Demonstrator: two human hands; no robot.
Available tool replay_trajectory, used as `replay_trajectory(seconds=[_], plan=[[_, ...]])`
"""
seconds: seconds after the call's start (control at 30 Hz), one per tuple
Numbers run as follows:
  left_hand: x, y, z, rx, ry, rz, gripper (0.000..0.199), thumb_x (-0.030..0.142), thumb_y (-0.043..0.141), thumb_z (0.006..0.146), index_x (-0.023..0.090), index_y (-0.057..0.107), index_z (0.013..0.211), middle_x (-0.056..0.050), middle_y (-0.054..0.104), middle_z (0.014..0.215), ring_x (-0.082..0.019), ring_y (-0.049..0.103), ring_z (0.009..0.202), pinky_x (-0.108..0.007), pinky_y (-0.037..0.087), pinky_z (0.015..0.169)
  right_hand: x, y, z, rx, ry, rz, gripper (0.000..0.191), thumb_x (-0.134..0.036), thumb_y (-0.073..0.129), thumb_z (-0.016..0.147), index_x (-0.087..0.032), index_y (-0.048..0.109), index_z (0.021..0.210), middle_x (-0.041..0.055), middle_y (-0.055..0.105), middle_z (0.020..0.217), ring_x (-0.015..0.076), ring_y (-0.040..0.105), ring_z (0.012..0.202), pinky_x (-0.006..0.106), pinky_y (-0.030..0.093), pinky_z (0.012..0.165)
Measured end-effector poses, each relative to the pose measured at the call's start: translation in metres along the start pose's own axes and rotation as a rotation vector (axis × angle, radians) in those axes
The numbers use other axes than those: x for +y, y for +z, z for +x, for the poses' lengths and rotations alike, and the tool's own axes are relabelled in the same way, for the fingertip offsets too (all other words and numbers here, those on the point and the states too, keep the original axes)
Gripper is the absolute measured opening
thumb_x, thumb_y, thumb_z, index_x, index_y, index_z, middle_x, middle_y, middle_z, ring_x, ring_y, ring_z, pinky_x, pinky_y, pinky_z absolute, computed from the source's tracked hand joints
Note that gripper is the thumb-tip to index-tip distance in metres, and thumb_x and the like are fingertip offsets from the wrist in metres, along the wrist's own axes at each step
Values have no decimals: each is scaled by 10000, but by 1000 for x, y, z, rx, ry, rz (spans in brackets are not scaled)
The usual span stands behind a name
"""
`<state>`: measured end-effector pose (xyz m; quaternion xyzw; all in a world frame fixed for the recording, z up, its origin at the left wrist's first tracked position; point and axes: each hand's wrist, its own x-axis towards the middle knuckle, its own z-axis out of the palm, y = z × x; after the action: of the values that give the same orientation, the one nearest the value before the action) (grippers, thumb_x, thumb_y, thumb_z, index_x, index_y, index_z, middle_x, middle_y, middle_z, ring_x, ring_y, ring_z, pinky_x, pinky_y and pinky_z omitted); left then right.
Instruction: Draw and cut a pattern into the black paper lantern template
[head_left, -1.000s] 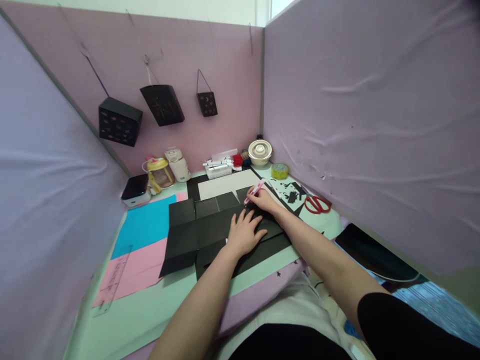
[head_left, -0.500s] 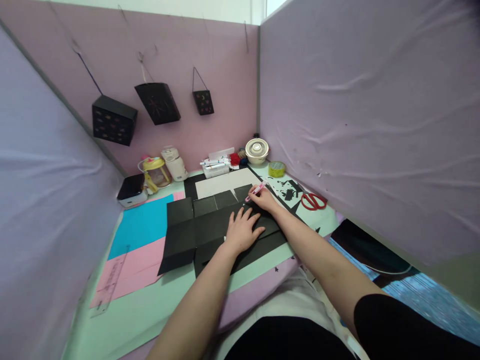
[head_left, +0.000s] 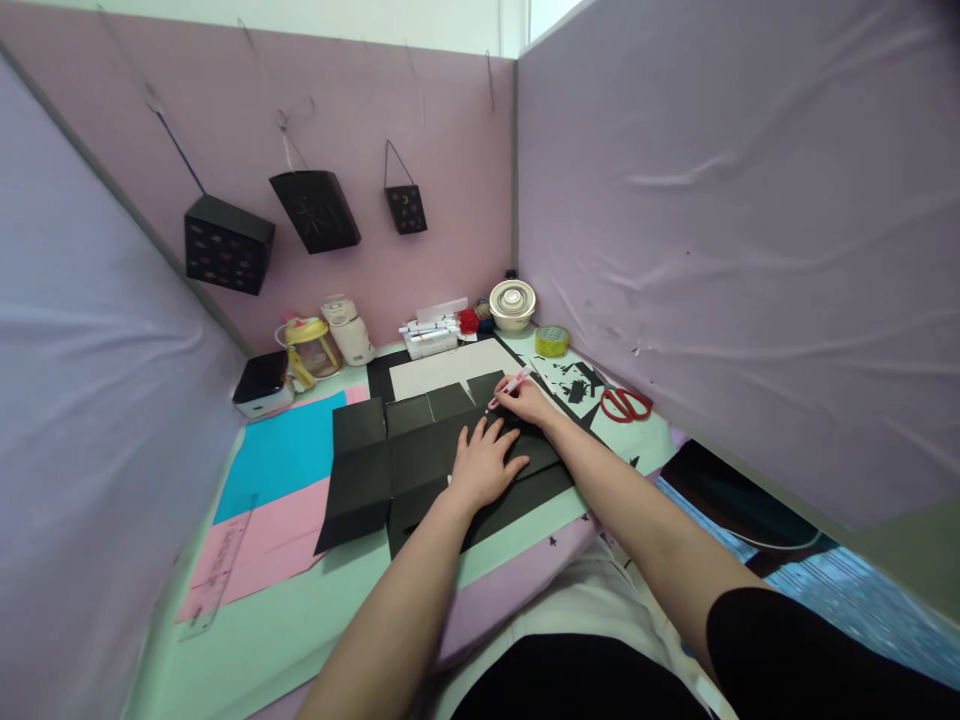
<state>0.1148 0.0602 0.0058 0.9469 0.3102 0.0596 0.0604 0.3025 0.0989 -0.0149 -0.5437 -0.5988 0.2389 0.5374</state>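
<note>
Nearest, the pale green tabletop (head_left: 262,650) runs out in front of the folded black card (head_left: 424,450), and a clear ruler (head_left: 225,565) lies to the card's left, on pink paper (head_left: 285,535). The left hand (head_left: 486,465) lies palm down on the card, to the right of its middle, open with its fingers spread. Just beyond that, over the card's far right part, the right hand (head_left: 525,402) is closed around a slim pink pen-shaped tool (head_left: 511,386), whose lower end points down at the card; whether it touches is too small to tell. Left of the card, blue paper (head_left: 285,455) covers part of the pink; to its right are red-handled scissors (head_left: 625,404) and, a little farther off, small dark scraps (head_left: 577,390). A white sheet (head_left: 442,368) lies just past the card's far edge. Beyond the card, from left to right, stand a white box with a black top (head_left: 262,385), a yellow-lidded jar (head_left: 313,350), a white bottle (head_left: 351,334), a tray of pens (head_left: 433,343), a lidded bowl (head_left: 512,303) and yellow-green tape (head_left: 552,342). Farthest, high behind the card, three black boxes (head_left: 315,212) hang against a pink wall (head_left: 457,160).
</note>
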Motion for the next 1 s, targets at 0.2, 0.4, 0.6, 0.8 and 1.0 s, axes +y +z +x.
replay_trajectory(seconds=[0.2,0.4,0.6,0.8,1.0], plan=[[1,0,0,-8,-5,1,549,600,378,936,323,467,1401,-39,366,1550,-320,234,1449,-592,173,1155,-2,0,-1,-23,-1,-3,116,-302,643,764,-195,627,804,14,715,744,181,689,742,283,506,704],[1,0,0,3,1,1,547,595,378,938,315,472,1397,-42,372,1546,-324,242,1444,-595,178,1152,-2,-2,-1,-60,9,37,133,-291,683,738,-196,626,812,10,723,752,183,696,757,294,510,715],[1,0,0,-5,-2,6,546,599,366,939,320,473,1396,-38,372,1545,-323,243,1443,-591,183,1152,-5,-5,-2,-77,27,56,120,-278,671,748,-194,624,819,13,728,748,182,703,760,291,512,708],[1,0,0,-6,-4,5,550,601,368,937,320,472,1398,-40,373,1544,-323,240,1444,-593,177,1154,-4,-5,-2,-81,7,42,100,-272,659,759,-199,619,815,11,726,749,182,700,752,299,514,717],[1,-1,0,-1,-3,-2,547,600,370,938,319,476,1395,-39,376,1543,-326,243,1443,-593,183,1153,-3,-5,-2,-55,7,62,121,-300,658,763,-197,616,812,18,728,756,192,706,766,305,514,721]])
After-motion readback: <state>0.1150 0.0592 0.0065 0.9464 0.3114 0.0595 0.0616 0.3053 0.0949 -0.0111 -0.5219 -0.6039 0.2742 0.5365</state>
